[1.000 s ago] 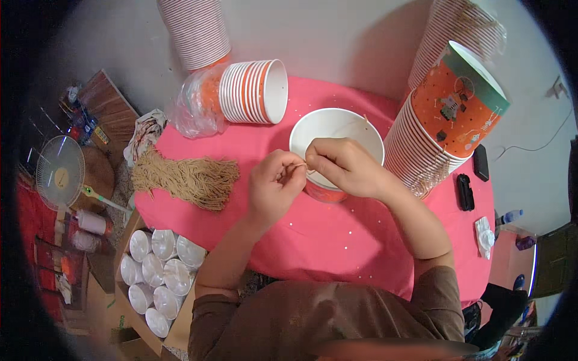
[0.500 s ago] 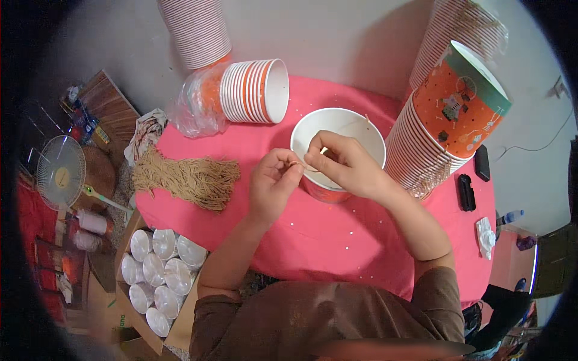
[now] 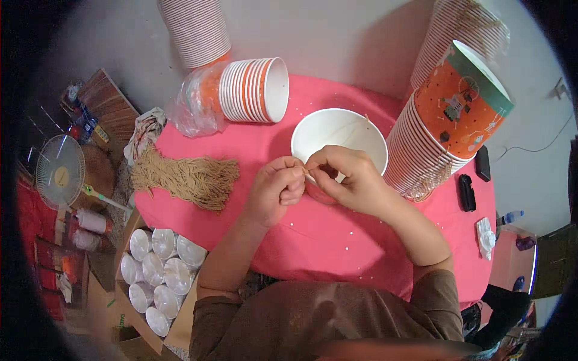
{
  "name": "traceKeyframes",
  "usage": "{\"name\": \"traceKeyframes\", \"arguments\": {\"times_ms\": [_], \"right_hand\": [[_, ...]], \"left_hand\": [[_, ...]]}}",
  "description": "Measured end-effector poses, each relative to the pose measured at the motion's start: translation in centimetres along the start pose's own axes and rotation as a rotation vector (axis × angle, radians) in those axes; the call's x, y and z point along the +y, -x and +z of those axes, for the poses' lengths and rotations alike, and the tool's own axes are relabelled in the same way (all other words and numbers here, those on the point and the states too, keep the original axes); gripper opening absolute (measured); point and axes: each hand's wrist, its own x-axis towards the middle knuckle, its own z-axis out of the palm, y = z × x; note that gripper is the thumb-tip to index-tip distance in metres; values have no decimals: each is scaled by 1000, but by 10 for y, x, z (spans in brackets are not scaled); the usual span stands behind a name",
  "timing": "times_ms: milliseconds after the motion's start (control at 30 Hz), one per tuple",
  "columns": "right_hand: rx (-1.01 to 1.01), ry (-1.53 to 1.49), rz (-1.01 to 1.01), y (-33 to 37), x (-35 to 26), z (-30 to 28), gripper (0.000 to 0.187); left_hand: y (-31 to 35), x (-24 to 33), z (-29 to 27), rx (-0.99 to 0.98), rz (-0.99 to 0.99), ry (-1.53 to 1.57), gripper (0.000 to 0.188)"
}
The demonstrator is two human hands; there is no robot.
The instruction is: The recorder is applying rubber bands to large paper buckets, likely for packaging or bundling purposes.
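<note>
Where hands (image 3: 307,180) meet, thin tan strand (image 3: 308,175)

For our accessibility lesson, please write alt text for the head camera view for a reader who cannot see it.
Seen from above, a person's left hand and right hand pinch a thin, pale strand between them over a white paper bowl on a round pink table. A bundle of tan fibres lies to the left, with stacks of orange-and-white paper bowls around.

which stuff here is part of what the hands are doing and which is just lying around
In use:
left hand
right hand
thin stick pinched between both
white bowl
stick bundle

Lying about:
fan
lidded cups
two black gadgets
plastic bag
</note>
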Motion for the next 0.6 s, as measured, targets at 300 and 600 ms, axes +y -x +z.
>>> {"name": "traceKeyframes", "arguments": {"times_ms": [300, 600], "right_hand": [[17, 77, -13, 1, -3, -8, 5], [59, 319, -95, 7, 13, -20, 18]], "left_hand": [[4, -5, 3, 73, 108, -157, 5], [7, -13, -7, 77, 156, -232, 10]]}}
